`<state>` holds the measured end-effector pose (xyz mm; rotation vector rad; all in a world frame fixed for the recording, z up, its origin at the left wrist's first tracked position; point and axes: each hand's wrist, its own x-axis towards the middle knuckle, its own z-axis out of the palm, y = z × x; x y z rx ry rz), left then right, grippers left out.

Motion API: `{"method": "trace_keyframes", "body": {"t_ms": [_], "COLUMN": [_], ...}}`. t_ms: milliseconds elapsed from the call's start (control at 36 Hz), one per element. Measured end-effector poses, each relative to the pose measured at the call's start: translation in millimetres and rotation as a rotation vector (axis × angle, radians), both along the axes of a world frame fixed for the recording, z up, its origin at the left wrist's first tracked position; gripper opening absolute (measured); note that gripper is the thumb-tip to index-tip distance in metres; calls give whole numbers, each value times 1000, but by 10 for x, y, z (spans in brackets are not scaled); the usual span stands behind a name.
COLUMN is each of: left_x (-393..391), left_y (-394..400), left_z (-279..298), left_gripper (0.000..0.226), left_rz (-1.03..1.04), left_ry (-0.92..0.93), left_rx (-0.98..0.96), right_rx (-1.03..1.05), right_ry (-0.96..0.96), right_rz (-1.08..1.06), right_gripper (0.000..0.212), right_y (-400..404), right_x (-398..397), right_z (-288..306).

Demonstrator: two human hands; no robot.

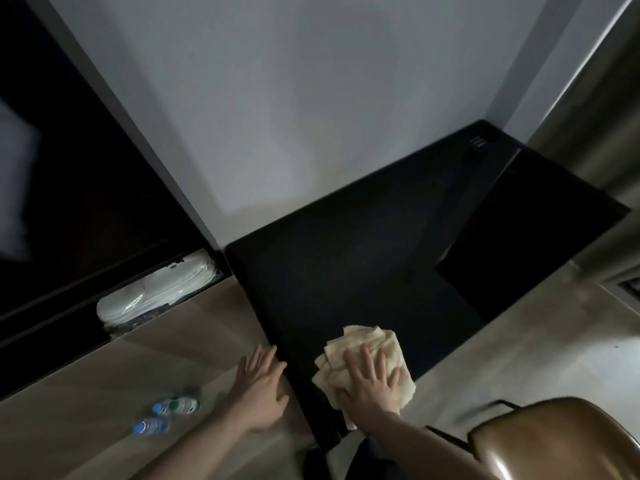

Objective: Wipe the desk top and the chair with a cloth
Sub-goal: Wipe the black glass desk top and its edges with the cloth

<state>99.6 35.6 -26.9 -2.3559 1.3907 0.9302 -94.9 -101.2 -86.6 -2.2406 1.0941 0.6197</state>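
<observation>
Both hands work flat: the right hand (369, 386), fingers spread wide, presses the cream cloth (367, 344) onto the black desk top's (346, 258) near-left corner, while the left hand (259, 386), open-fingered, likely steadies on the wood counter (207, 327).

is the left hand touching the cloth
Apart. The head view shows the left hand flat on the light wood surface, with a strip of black desk between it and the cloth under the right hand.
</observation>
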Motion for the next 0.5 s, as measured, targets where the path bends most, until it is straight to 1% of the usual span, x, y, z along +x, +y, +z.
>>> {"method": "trace_keyframes", "body": {"t_ms": [83,194,250,361,500], "left_x": [63,126,139,148,114], "left_y": [97,109,86,-16,-232], "left_z": [-20,-46,-54,-78,-166], "left_gripper": [69,70,70,70,72], "left_rz": [-22,-36,-49,-80,-108], "left_ry": [4,14,18,0,9], "left_rx": [-4,-2,4,19,33], "right_rx": [7,60,101,90,108], "right_ry": [-47,-149,-115,15,72], "right_rz": [-66,-365,-459,-617,-628], "right_gripper": [84,94,92,99,104], "right_y": [182,385,437,408,325], "right_x": [-37,2,74,279,360], "right_z": [-34,58,104,81,-58]}}
